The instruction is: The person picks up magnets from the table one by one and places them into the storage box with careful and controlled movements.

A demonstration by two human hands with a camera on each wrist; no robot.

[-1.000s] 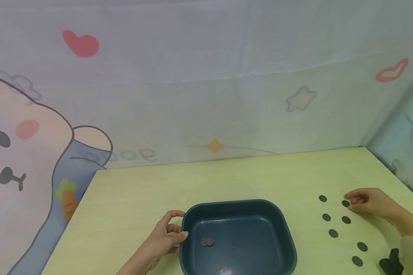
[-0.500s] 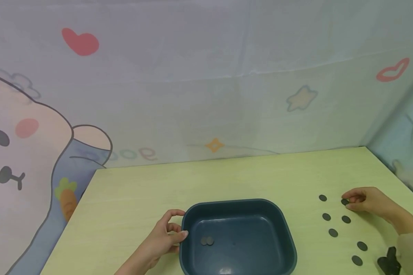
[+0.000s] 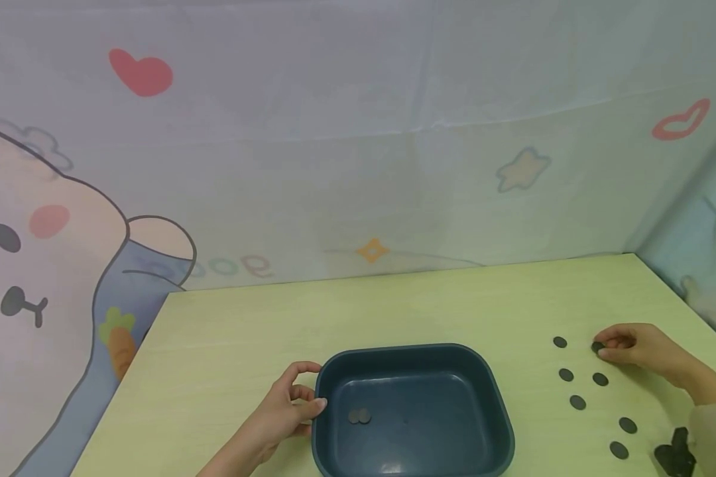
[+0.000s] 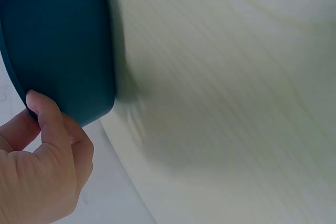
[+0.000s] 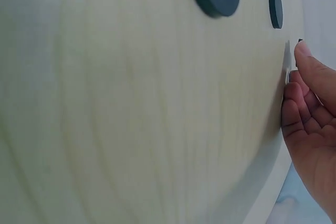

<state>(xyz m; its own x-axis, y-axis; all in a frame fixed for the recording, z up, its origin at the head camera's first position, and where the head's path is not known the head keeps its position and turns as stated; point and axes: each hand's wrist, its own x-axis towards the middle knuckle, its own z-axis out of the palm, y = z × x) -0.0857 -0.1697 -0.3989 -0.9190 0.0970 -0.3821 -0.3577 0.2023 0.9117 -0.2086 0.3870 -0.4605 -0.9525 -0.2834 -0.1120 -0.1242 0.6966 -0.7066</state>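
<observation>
A dark blue rectangular basin (image 3: 420, 434) stands on the table at the lower middle of the head view. Two grey discs (image 3: 359, 416) lie inside it, near its left wall. My left hand (image 3: 286, 411) grips the basin's left rim, thumb over the edge and fingers outside; the left wrist view also shows this hand (image 4: 47, 156) on the basin's rim (image 4: 14, 72). At the right of the table my right hand (image 3: 641, 350) pinches a black disc (image 3: 597, 347) between thumb and fingers. In the right wrist view that disc is mostly hidden behind the thumb (image 5: 314, 66).
Several black discs lie loose between the basin and my right forearm, among them one disc (image 3: 560, 342) farthest back and one disc (image 3: 619, 450) nearest the front. A black strapped device (image 3: 675, 454) sits by the right sleeve. A printed cloth (image 3: 358, 165) hangs behind the table (image 3: 244, 324).
My right hand has drawn slightly left, and the disc at its fingertips has shifted with it. The left hand, the basin and the loose discs have kept their places.
</observation>
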